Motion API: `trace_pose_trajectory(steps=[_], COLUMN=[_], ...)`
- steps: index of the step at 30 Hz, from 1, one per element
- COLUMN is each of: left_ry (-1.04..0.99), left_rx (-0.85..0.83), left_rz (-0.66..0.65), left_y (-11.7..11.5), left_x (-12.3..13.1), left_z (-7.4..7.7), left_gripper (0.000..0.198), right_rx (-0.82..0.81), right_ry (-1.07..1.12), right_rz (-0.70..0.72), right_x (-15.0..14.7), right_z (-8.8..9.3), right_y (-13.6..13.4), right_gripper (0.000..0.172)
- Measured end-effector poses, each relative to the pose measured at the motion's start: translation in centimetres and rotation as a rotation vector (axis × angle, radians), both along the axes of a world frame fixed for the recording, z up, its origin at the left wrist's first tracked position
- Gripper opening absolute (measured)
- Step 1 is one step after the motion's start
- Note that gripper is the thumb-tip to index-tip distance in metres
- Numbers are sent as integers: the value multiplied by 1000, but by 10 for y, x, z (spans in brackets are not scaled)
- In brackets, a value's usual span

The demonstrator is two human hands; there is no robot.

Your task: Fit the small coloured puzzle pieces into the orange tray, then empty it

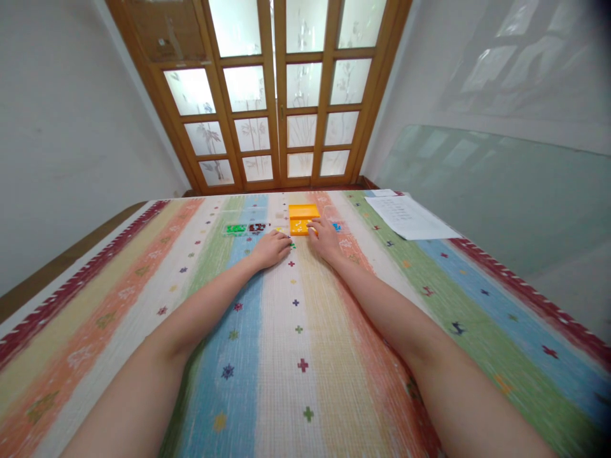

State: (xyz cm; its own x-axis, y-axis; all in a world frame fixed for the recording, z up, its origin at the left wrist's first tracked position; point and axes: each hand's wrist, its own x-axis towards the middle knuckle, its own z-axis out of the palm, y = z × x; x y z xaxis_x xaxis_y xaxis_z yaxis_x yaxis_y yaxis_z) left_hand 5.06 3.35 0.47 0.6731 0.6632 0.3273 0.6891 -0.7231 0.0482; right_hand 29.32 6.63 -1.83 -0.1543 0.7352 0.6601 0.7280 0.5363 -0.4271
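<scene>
Both my arms stretch far forward over a striped, multicoloured cloth [296, 331]. My left hand [271, 248] rests on the cloth with its fingers curled, just left of an orange box [301, 219] with its lid open. My right hand [323, 238] lies at the box's front right corner, fingertips touching it, fingers bent. Whether either hand pinches a small piece is too small to see. A patch of small green pieces [235, 229] and a patch of dark red pieces [257, 227] lie left of the box, a few blue pieces [337, 226] to its right.
A white printed sheet [408, 216] lies at the far right of the cloth. Wooden doors with frosted glass panes [281, 95] stand behind the table. A sheet of glass [501, 191] leans along the right wall. The cloth's red borders mark both side edges.
</scene>
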Motion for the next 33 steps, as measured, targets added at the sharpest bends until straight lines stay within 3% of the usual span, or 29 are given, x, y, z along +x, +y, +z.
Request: trace_pose_trajectory(steps=[6,15,18,22,27,33], left_ry=[-47,-199,-321,-478,-603,-591], left_rx=[2,-39,-57,-66,-39,-94], left_rz=[89,168,294,528,792,849], left_y=[0,1,6,20,35,45], left_x=[11,0,-17,-60,-117,-138], left_z=[-5,-5,2,9,0,-17], left_gripper=[24,22,24,30,34,40], right_rx=[-3,18,12,-10,-2,8], right_ry=[-11,-23,-24,-29,-109,-178], right_rz=[-6,-10,-6,-4,17,41], right_x=[1,2,2,1,-3,-6], right_z=[-1,-5,-4,-2,2,5], right_y=[1,4,3,1,-5,-11], right_gripper=[30,29,30,31,29,27])
